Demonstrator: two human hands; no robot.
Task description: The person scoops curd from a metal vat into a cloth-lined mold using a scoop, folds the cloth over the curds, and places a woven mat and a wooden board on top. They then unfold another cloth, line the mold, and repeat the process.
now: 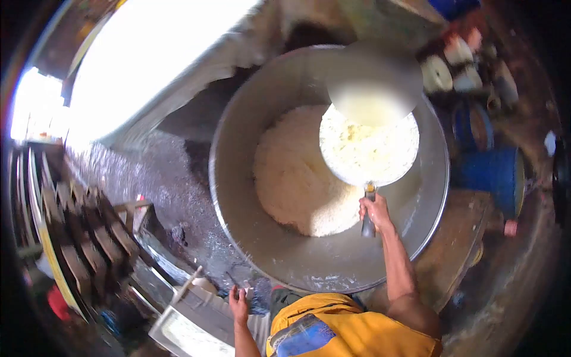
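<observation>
Handled pan [351, 180], upper right of centre, over the vat [351, 265]: loaded with pale material, my right hand [375, 209] wrapped round its handle [368, 229]. Unscooped pale mass [294, 169] remains below. My left hand [239, 304], lower centre, curls loosely; contents I cannot tell.

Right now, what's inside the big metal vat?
A pale mass lies in the vat. The pan of white material in the right hand blocks part; what's beneath that pan or the mass can't be seen.
</observation>
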